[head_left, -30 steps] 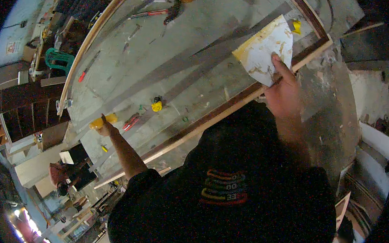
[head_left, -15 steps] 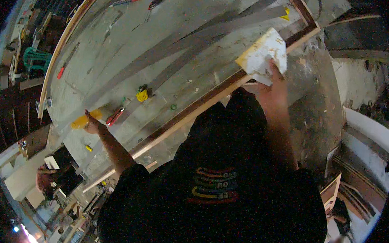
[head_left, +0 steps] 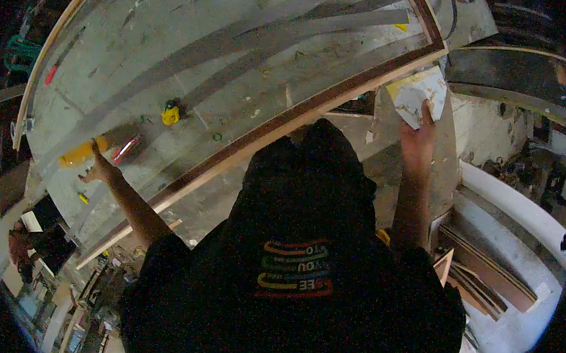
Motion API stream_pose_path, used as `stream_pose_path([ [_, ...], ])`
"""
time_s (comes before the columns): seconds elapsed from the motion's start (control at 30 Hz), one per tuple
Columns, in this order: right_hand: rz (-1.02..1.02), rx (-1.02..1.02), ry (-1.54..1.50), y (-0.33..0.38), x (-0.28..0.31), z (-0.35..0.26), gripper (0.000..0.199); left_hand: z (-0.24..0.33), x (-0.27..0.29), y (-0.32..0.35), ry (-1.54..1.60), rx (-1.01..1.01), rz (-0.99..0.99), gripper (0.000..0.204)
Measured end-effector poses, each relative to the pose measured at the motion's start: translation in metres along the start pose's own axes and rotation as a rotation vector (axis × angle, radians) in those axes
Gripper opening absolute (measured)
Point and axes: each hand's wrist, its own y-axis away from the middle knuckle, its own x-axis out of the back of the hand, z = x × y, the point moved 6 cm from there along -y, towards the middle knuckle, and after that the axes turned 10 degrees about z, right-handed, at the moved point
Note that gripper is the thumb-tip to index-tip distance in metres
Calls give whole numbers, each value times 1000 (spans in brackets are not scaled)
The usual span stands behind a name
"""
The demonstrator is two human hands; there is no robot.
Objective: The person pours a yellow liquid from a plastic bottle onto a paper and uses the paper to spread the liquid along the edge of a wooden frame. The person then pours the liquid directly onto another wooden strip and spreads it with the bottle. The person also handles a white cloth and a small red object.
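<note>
My left hand (head_left: 102, 168) is at the left of the worktable with its fingers apart. One finger reaches up against a yellow-orange bottle (head_left: 78, 153) lying on its side on the tabletop. My right hand (head_left: 419, 130) grips a white sheet (head_left: 418, 97) with yellowish smears along its upper side. The sheet is held just outside the table's wooden rim; whether it is paper or plastic I cannot tell. Right of the left hand lies a slim red and silver tool (head_left: 125, 149). Farther on sits a small yellow and black object (head_left: 170, 113).
A raised wooden rim (head_left: 286, 135) borders the grey table (head_left: 238, 62), which carries long dark strips. A red-handled tool (head_left: 51, 75) lies at the far left, a small yellow piece (head_left: 83, 198) near my left wrist. Another person (head_left: 22, 250) is at lower left; boards (head_left: 487, 256) lean at right.
My left hand has loosened its fingers from the bottle, which now lies beside it. The right hand has carried the sheet from over the rim to outside it. The view has shifted.
</note>
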Motion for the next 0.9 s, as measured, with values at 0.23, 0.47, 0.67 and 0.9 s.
stream_pose_path([
  [0.23, 82, -26, -37, -42, 42, 4, 47, 90, 68, 136, 424, -25, 91, 45],
  [0.47, 117, -225, -244, -76, 66, 9, 33, 187, 35, 417, 331, -743, -1330, 49],
  [0.67, -79, -154, -49, -135, 50, -30, 40, 216, -74, 523, 441, -1372, -1327, 50],
  [0.9, -466, 408, 1230, -198, -40, -116, 42, 205, -126, 573, 106, -1101, -1256, 39],
])
